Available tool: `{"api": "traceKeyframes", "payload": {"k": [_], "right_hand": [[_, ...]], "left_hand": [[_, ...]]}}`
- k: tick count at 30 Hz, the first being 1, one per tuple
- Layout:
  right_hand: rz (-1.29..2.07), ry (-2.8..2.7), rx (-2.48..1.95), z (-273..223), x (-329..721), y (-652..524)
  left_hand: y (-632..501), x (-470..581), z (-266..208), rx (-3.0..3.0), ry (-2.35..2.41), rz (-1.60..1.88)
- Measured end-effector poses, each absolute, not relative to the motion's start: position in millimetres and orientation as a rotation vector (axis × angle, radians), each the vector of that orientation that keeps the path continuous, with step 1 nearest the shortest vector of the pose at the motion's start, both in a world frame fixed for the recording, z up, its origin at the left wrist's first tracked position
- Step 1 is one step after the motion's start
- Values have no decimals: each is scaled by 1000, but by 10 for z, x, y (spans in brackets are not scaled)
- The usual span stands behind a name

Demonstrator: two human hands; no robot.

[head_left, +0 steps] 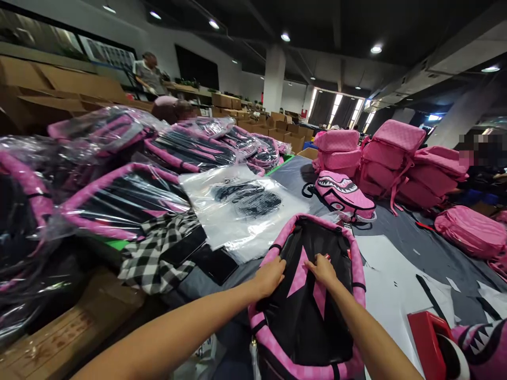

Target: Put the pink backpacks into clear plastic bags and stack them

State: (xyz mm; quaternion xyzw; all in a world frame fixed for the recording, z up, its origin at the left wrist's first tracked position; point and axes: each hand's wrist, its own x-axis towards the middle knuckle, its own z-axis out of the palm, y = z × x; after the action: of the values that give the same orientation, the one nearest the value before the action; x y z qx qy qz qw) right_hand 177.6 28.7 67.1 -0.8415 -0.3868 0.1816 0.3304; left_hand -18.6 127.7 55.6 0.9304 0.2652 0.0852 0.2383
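In front of me lies a backpack (303,338) with its black back panel up, a pink padded border around it and a pink pointed patch in the middle. My left hand (270,277) has its fingers closed at the backpack's left side, by the pink border. Curled fingers of my right hand (322,270) grip at the middle of the black panel, beside the pink patch. Just beyond the backpack, a clear plastic bag (222,232) lies flat with black print on it. A black-and-white checked cloth (158,258) and a dark phone-like slab (216,264) are to the left.
Plastic-wrapped backpacks (122,200) are heaped at left. A pink shark-mouth backpack (344,195) and stacked pink bags (392,153) stand on the grey-covered table (412,232). White sheets (388,279) and a red tape dispenser (430,338) lie at right. A person (148,74) stands far back.
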Motion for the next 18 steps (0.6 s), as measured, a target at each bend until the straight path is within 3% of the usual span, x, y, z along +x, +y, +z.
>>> {"api": "traceKeyframes", "payload": {"k": [9, 14, 18], "right_hand": [[888, -918, -1727, 774, 1988, 216], [880, -829, -1661, 725, 1981, 243], [791, -828, -1755, 598, 1975, 362]], "left_hand": [[1110, -125, 741, 2446, 533, 206], [1039, -292, 568, 2338, 430, 79], [888, -272, 361, 2442, 388, 210]]}}
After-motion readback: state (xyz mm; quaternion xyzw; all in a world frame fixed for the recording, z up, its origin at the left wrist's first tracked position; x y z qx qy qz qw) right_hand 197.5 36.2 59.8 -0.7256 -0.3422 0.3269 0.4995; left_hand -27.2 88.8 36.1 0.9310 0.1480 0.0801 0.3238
